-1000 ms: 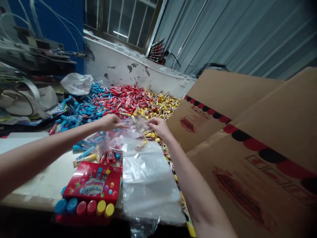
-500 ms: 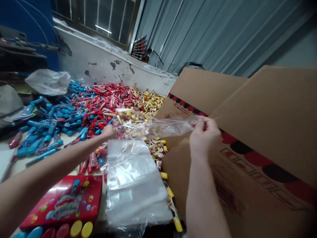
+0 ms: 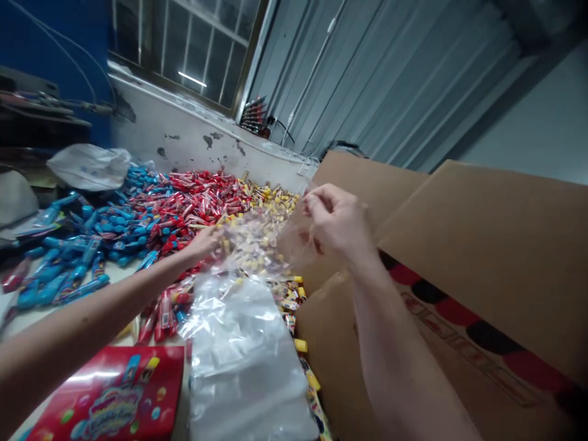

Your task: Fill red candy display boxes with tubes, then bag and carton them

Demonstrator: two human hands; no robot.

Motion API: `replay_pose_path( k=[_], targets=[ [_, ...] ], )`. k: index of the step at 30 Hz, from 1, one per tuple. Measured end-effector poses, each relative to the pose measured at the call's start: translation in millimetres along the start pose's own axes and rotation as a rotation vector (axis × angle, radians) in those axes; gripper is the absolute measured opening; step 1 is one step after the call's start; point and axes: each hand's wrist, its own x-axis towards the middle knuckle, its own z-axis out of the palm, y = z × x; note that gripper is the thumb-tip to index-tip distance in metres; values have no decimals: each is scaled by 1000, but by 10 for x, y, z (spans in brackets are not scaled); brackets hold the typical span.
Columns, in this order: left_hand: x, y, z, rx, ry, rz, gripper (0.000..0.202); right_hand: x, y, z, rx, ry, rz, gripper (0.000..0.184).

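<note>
Right hand (image 3: 339, 222) pinches a clear bag (image 3: 291, 242), seemingly to spread it; left hand's (image 3: 204, 243) grip is unclear. Spare bags (image 3: 245, 361) lie handy toward the worktop's (image 3: 126, 271) right edge.

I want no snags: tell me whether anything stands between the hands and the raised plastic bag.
Nothing visible: the right hand pinches the clear plastic bag, and the left hand is at its other side, blurred. The stacked plastic bags lie nearer the camera, not between.
</note>
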Motion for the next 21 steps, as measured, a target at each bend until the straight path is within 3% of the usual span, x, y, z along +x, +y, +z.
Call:
replay_pose_path(
  k=[2, 4, 7, 10, 13, 17, 19, 21],
  targets=[
    [-94, 238, -392, -117, 48, 26, 69, 46, -101, 223, 88, -134, -52, 18],
    [-279, 465, -731, -315, 21, 94, 71, 66, -241, 447, 208, -268, -124, 20],
    [-588, 689, -998, -276, 26, 226, 58, 58, -510, 756, 386, -430, -224, 24],
    [-784, 705, -1026, -122, 88, 333, 38, 0, -805, 990, 490, -491, -290, 27],
    [-887, 601, -1003, -75, 234, 352, 13, -99, -1054, 1120, 542, -483, -321, 27],
    [-1030, 462, -1035, -8, 315, 375, 5, -231, -1218, 1160, 622, -499, -337, 32],
    [-1115, 392, -1074, 116, 320, 328, 8, -267, -1230, 1151, 649, -505, -325, 32],
    [-1198, 314, -1126, 312, 387, 180, 11, -282, -1219, 1136, 666, -495, -295, 30]
  ],
)
